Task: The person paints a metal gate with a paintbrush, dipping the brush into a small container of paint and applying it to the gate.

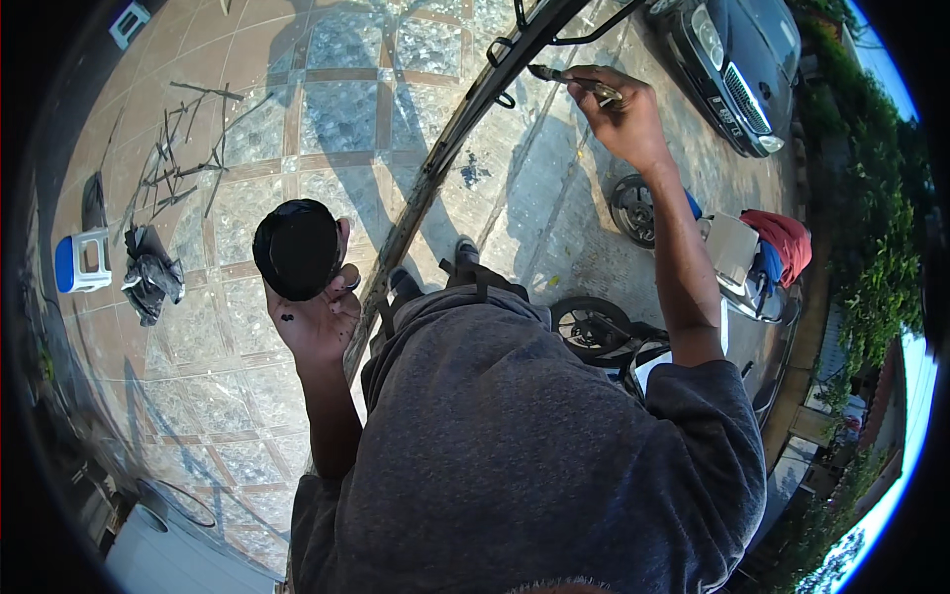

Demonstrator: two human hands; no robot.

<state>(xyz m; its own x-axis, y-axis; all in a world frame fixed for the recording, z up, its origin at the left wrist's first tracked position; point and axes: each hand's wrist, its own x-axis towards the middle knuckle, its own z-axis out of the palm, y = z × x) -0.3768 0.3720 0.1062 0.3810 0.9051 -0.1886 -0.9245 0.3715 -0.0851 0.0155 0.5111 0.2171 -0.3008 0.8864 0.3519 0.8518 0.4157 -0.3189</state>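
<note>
Brush (556,76), clasped in right hand (628,119), is held just right of rail (522,51); pot (300,249), gripped by left hand (322,317), left of it; black coating judged underway, remainder indeterminable.

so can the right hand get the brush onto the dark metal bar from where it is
Probably yes: the right hand holds the brush with its bristles pointing at the dark metal bar, close by, and nothing visible blocks the way.
</note>
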